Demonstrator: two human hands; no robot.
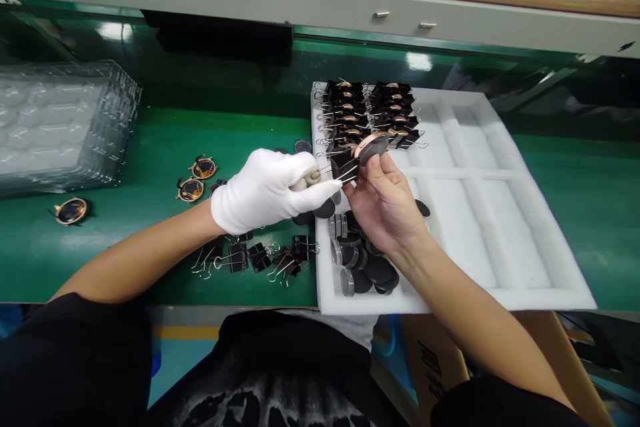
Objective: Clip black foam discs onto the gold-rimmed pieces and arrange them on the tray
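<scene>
My left hand (273, 188), in a white glove, pinches the wire handles of a black binder clip (345, 165) above the foam tray's left part. Bare, my right hand (385, 203) holds a round piece with a gold rim and dark discs (373, 147) against the clip's jaws. Behind them, two columns of clipped gold-rimmed pieces (395, 108) stand in the white foam tray (533, 233). Dark round discs (377, 270) lie in the tray's front left compartment, partly under my right forearm. Several loose binder clips (259, 257) lie on the green table left of the tray.
Gold-rimmed round pieces (191, 189) lie on the green table (240, 130), one farther left (71, 211). Stacked clear plastic trays (60, 127) stand at the back left. A pale ledge (330, 3) crosses the back. A cardboard box (435, 360) is below the table's front edge.
</scene>
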